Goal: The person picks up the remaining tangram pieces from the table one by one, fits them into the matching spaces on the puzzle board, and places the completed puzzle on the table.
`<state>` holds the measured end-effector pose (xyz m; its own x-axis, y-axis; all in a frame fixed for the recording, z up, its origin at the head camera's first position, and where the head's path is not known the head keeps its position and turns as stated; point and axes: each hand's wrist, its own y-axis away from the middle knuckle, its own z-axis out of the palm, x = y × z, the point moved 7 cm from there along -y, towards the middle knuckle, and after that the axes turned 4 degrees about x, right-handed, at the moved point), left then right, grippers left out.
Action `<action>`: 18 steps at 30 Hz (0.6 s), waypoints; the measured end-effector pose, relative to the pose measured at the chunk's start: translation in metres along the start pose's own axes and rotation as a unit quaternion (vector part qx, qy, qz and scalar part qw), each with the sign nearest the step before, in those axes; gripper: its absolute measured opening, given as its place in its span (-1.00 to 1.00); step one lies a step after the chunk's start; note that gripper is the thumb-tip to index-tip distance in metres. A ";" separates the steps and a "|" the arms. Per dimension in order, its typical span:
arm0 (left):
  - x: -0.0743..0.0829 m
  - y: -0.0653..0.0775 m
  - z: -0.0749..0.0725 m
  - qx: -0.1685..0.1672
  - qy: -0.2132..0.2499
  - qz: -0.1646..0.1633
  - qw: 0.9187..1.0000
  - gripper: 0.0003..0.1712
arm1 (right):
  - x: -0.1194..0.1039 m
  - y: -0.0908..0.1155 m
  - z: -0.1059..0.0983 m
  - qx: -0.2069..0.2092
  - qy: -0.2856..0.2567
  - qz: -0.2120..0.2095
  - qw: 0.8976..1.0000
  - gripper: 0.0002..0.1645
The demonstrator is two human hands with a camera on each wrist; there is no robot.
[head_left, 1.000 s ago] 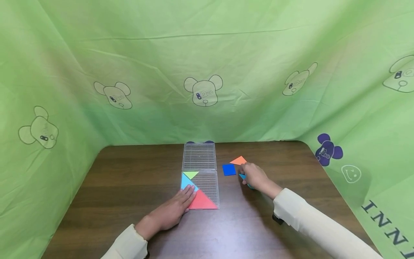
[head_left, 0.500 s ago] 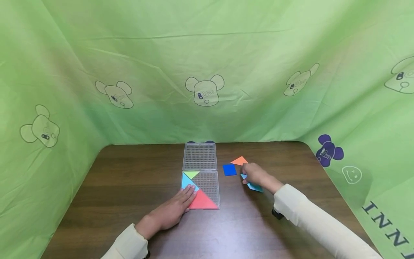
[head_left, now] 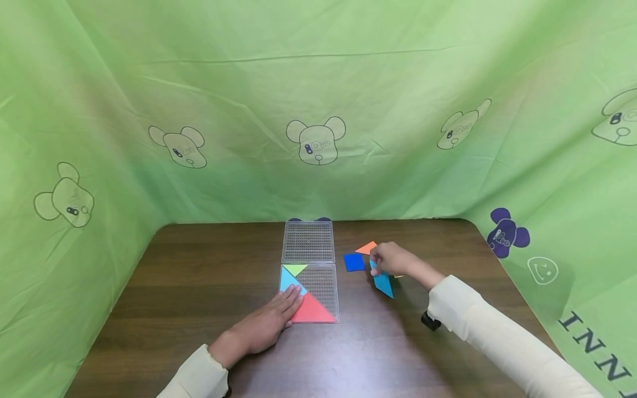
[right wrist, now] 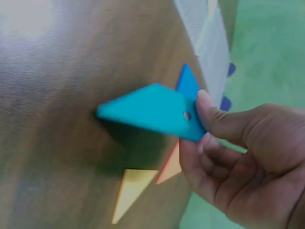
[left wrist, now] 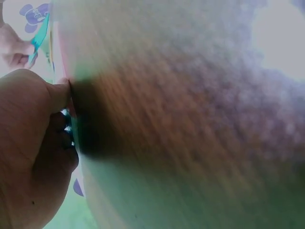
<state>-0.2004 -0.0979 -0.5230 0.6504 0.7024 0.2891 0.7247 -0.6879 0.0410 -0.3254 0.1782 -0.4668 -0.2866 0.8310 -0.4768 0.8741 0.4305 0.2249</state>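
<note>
Two bare hands worked over a brown wooden table (head_left: pixel 209 276), each at a different set of flat coloured tiles. The right hand (head_left: pixel 395 260) pinched the teal parallelogram tile (head_left: pixel 382 282) between its thumb and fingers, close to the small hole at one end. The tile was tilted, its gripped end lifted and its other end slanting down toward the tabletop; whether that lower corner touched the wood could not be told. Near this hand, the blue square tile (head_left: pixel 354 262) lay flat between it and the hinged clear plastic case (head_left: pixel 324 284). The orange triangle tile (head_left: pixel 365 248) was partly hidden behind the right hand, and the yellow triangle tile (right wrist: pixel 129 188) lay on the table beneath it, mostly covered in the head view.

The left hand (head_left: pixel 261 327) grasped nothing: its fingers were stretched out, resting across the cyan triangle tile (head_left: pixel 290 281) and the red triangle tile (head_left: pixel 314 310) in the near half of the case. The lime-green triangle tile (head_left: pixel 296 269) sat in that half's far left corner, against the cyan one. Cream sleeves covered both forearms, and a green cloth (head_left: pixel 239 188) printed with bear heads surrounded the table.
</note>
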 end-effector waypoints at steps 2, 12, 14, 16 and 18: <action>0.000 0.000 0.000 0.000 -0.002 -0.001 1.000 -0.34 | -0.005 -0.002 -0.007 0.019 -0.004 -0.031 0.999 -0.69; 0.001 0.000 0.001 -0.002 -0.003 -0.004 1.000 -0.34 | -0.023 -0.014 -0.021 0.105 -0.040 -0.058 0.992 -0.75; 0.001 0.000 0.000 0.000 -0.007 -0.002 1.000 -0.34 | -0.026 -0.016 -0.022 0.116 -0.063 -0.053 0.990 -0.73; 0.002 0.000 0.000 0.001 -0.009 0.000 1.000 -0.34 | -0.030 -0.018 -0.022 0.129 -0.085 -0.051 0.987 -0.71; 0.002 0.000 -0.001 0.002 -0.010 0.001 1.000 -0.34 | -0.034 -0.020 -0.022 0.140 -0.110 -0.052 0.983 -0.69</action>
<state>-0.1994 -0.0968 -0.5219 0.6558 0.7049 0.2704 0.7243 -0.6884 0.0378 -0.3415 0.1491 -0.4369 -0.3146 0.6778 -0.6646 0.9271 0.3697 -0.0618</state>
